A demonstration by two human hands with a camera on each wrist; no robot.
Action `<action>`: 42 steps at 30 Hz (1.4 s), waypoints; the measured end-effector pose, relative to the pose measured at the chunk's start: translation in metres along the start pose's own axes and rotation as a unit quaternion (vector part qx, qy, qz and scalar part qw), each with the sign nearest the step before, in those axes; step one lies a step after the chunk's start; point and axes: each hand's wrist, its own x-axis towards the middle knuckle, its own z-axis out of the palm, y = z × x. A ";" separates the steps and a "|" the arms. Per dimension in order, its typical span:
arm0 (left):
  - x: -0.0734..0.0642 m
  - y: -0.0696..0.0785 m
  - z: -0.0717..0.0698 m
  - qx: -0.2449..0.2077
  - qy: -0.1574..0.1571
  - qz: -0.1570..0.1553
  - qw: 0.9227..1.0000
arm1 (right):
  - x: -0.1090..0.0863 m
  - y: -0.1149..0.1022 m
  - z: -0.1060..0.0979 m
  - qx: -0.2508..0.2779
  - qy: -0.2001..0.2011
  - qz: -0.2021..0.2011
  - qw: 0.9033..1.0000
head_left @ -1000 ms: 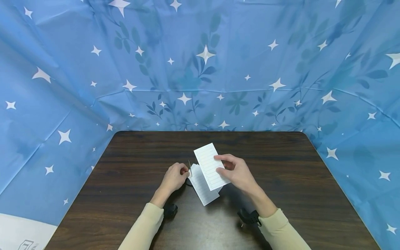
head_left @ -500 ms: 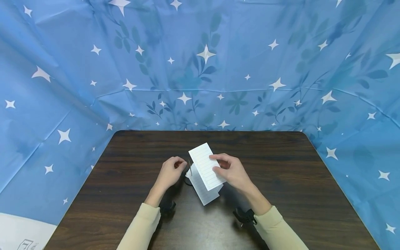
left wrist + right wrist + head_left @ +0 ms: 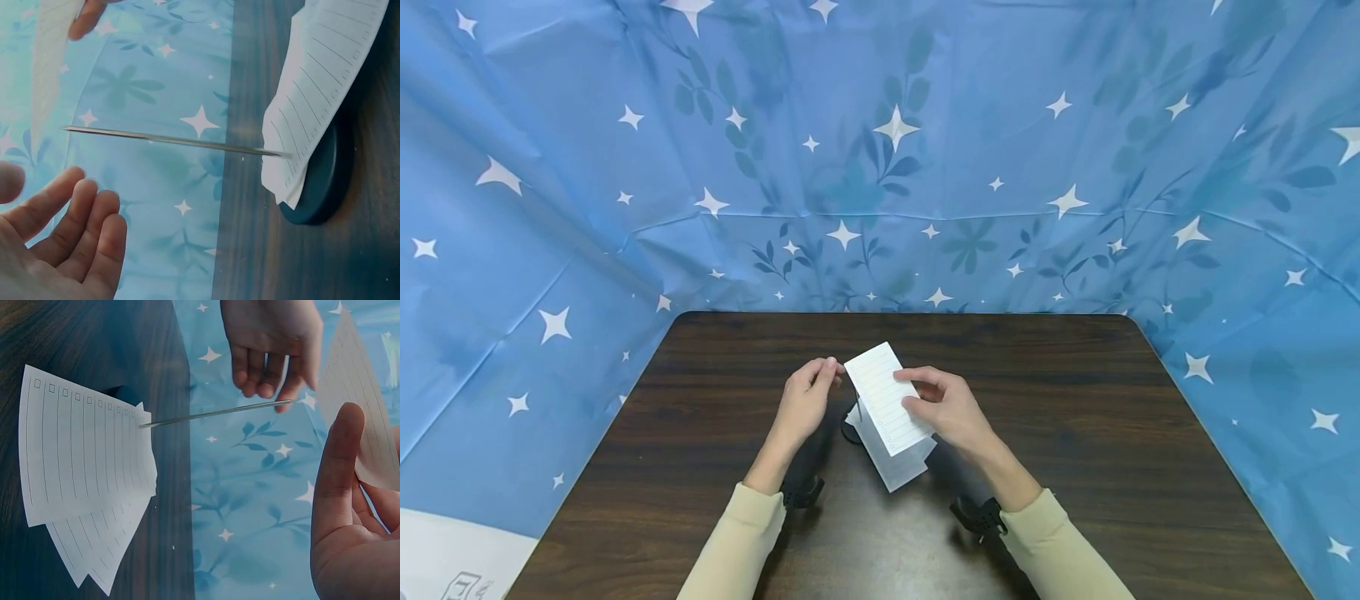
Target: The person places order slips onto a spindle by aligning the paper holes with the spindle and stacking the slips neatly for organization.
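Note:
My right hand (image 3: 951, 412) pinches a white lined sheet (image 3: 883, 396) between thumb and fingers, holding it tilted over the table's middle. Below it, several lined sheets (image 3: 81, 456) are pierced low on a thin metal paper spike (image 3: 156, 139) with a round black base (image 3: 325, 187). Bare metal rises above them to the tip. Beside the held sheet's far left corner is my left hand (image 3: 801, 404), its fingers loosely bent and thumb apart. Nothing shows between them in the left wrist view. In the head view, the held sheet covers part of the pierced sheets.
The dark wood-grain table (image 3: 1112, 433) reaches back to a blue curtain (image 3: 880, 167) with white stars and leaves. A black device (image 3: 801, 493) sits on each wrist. A white printed surface (image 3: 452, 554) shows at the lower left.
The held sheet and my right hand have shifted left, toward the spike. My left hand has moved up and away from the spike's lower part, to beside the held sheet's corner.

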 end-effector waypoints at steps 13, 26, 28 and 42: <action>0.003 0.005 0.003 -0.010 0.022 0.011 1.000 | 0.002 0.002 0.008 -0.015 -0.005 0.021 1.000; 0.002 0.000 0.005 0.009 0.012 0.002 1.000 | -0.002 0.008 0.009 -0.038 -0.016 0.029 0.999; 0.002 -0.001 0.005 0.013 0.012 0.001 1.000 | -0.002 0.009 0.009 -0.038 -0.021 0.029 0.999; 0.002 -0.004 0.006 0.029 0.012 0.008 0.999 | -0.003 0.012 0.011 -0.036 -0.031 0.027 0.998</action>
